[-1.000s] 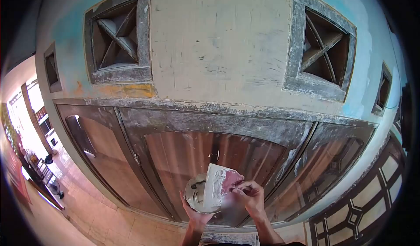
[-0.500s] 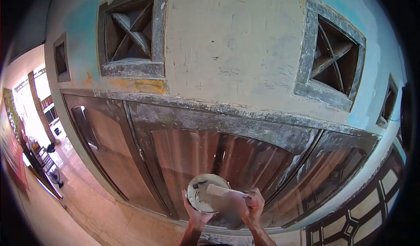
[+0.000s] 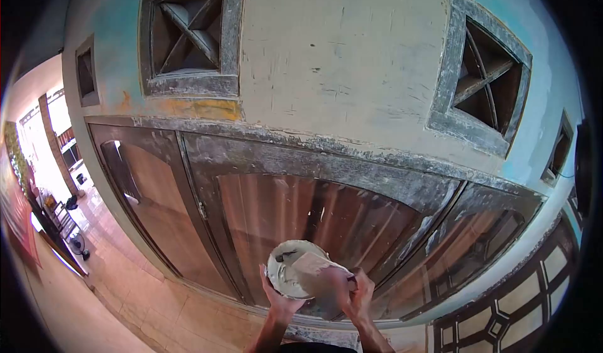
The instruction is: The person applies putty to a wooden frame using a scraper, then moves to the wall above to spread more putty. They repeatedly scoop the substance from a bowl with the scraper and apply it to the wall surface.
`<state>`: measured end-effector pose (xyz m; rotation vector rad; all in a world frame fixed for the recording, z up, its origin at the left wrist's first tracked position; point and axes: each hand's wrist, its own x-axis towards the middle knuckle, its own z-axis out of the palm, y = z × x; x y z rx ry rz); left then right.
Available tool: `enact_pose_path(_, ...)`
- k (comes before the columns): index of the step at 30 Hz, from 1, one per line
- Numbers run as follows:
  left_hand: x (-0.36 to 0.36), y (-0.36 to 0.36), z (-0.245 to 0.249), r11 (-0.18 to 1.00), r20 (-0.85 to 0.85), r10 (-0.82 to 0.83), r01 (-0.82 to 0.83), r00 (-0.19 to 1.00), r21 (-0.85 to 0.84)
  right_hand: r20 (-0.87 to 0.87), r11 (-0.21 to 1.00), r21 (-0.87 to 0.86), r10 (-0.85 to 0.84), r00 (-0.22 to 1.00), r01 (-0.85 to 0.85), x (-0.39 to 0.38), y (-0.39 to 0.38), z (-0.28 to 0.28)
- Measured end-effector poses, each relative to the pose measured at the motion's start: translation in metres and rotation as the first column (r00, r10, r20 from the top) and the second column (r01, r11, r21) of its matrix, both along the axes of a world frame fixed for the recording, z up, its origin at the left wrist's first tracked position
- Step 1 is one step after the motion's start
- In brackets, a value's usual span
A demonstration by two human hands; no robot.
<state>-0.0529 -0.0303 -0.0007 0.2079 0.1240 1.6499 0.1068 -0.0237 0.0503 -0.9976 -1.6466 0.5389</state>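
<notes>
My left hand (image 3: 282, 304) cups a round bowl (image 3: 271, 276) from below and the left, fingers wrapped round its side. Inside lies pale, creamy putty (image 3: 290, 285), with a dark smear or gap near the far side. My right hand (image 3: 360, 298) is closed round the handle of a broad putty knife (image 3: 321, 267). Its flat, whitish blade points left and overlaps the bowl's right half. A blurred patch covers part of the knife and the bowl's near right side.
Ahead stand dark-framed glass panels (image 3: 282, 208) with a worn, scraped top rail (image 3: 314, 168). Above it is a patched beige wall (image 3: 339, 58) between two crossed-bar vent openings (image 3: 188, 36). A tiled floor (image 3: 151, 306) runs along the left; a patterned dark grille (image 3: 502, 312) stands lower right.
The putty knife's blade has turned, showing a broader face over the bowl. Bowl and hands sit slightly higher in view, and the wall has shifted a little with the camera.
</notes>
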Motion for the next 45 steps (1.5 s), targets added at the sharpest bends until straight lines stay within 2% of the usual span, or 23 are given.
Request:
enact_pose_path(3, 0.0, -0.003, 0.003, 1.0, 0.026, 0.012, -0.012, 1.0, -0.003, 0.078, 0.999, -0.038, -0.014, 0.997, 0.017, -0.001, 0.001, 0.006)
enact_pose_path(4, 0.0, -0.005, 0.002, 1.0, 0.029, 0.009, -0.009, 1.0, -0.012, 0.119, 0.999, 0.047, -0.029, 0.992, 0.023, 0.002, 0.008, -0.003)
enact_pose_path(5, -0.002, -0.003, 0.001, 1.0, 0.042, 0.003, -0.003, 0.999, -0.008, 0.12, 0.999, 0.046, -0.028, 0.992, 0.022, 0.002, 0.009, -0.002)
enact_pose_path(7, -0.003, 0.0, -0.002, 1.0, 0.062, -0.001, 0.002, 0.998, -0.013, -0.008, 0.992, -0.124, 0.026, 1.0, -0.027, 0.0, 0.008, 0.008)
enact_pose_path(8, -0.004, 0.002, -0.005, 1.0, 0.056, -0.001, 0.001, 0.998, 0.01, -0.118, 0.979, -0.168, 0.1, 0.988, -0.119, 0.003, 0.015, 0.001)
enact_pose_path(9, -0.004, 0.004, -0.006, 0.999, 0.049, -0.002, 0.001, 0.999, 0.035, -0.117, 0.978, -0.173, 0.098, 0.988, -0.117, 0.005, 0.018, 0.004)
enact_pose_path(11, -0.004, 0.003, 0.0, 1.0, 0.052, 0.022, -0.024, 0.998, 0.021, -0.435, 0.905, -0.238, 0.227, 0.872, -0.354, 0.008, 0.034, 0.023)
enact_pose_path(13, -0.004, 0.004, 0.005, 0.999, 0.055, 0.04, -0.04, 0.998, 0.004, -0.219, 0.959, -0.127, 0.22, 0.95, -0.252, 0.021, 0.055, 0.056)
enact_pose_path(15, -0.006, 0.002, 0.007, 1.0, 0.087, -0.025, 0.024, 0.996, 0.016, -0.251, 0.974, -0.041, 0.205, 0.946, -0.223, 0.021, 0.071, 0.102)
enact_pose_path(17, -0.004, 0.002, 0.005, 1.0, 0.09, -0.027, 0.027, 0.996, -0.005, -0.055, 0.98, 0.116, 0.17, 0.984, -0.163, 0.028, 0.087, 0.154)
enact_pose_path(19, -0.004, 0.003, 0.005, 0.996, -0.011, 0.069, -0.069, 0.998, -0.056, -0.066, 0.966, 0.23, 0.134, 0.989, -0.116, 0.021, 0.099, 0.199)
enact_pose_path(22, -0.009, 0.002, 0.003, 1.0, 0.027, -0.028, 0.027, 0.999, 0.014, -0.064, 0.969, 0.195, 0.169, 0.984, -0.154, 0.022, 0.11, 0.251)
enact_pose_path(24, -0.012, 0.0, 0.0, 1.0, 0.001, -0.016, 0.016, 1.0, 0.017, 0.106, 0.967, 0.198, 0.139, 0.985, -0.158, 0.027, 0.123, 0.274)
enact_pose_path(26, -0.015, 0.001, -0.001, 1.0, -0.021, -0.004, 0.005, 1.0, 0.016, 0.168, 0.968, 0.213, 0.096, 0.981, -0.131, 0.024, 0.136, 0.288)
enact_pose_path(28, -0.016, 0.003, -0.003, 1.0, 0.011, -0.002, 0.002, 1.0, 0.003, 0.288, 0.956, 0.282, 0.0, 0.958, -0.085, 0.021, 0.141, 0.297)
enact_pose_path(31, -0.019, 0.007, -0.011, 0.998, 0.063, -0.055, 0.053, 0.997, 0.021, 0.377, 0.958, 0.284, -0.072, 0.923, -0.041, 0.01, 0.138, 0.308)
enact_pose_path(37, -0.016, 0.011, -0.008, 0.997, 0.062, -0.079, 0.078, 0.995, 0.017, 0.406, 0.95, 0.311, -0.097, 0.909, -0.038, -0.016, 0.144, 0.319)
enact_pose_path(40, -0.018, 0.007, -0.004, 0.996, 0.016, -0.084, 0.083, 0.996, 0.029, 0.472, 0.921, 0.384, -0.255, 0.844, 0.064, -0.022, 0.14, 0.321)
enact_pose_path(43, -0.02, 0.01, -0.007, 0.996, 0.053, -0.089, 0.088, 0.995, 0.019, 0.448, 0.877, 0.466, -0.351, 0.822, 0.121, -0.007, 0.144, 0.317)
enact_pose_path(45, -0.022, 0.009, -0.009, 0.997, 0.053, -0.077, 0.077, 0.996, 0.012, 0.464, 0.89, 0.438, -0.345, 0.816, 0.128, 0.01, 0.14, 0.315)
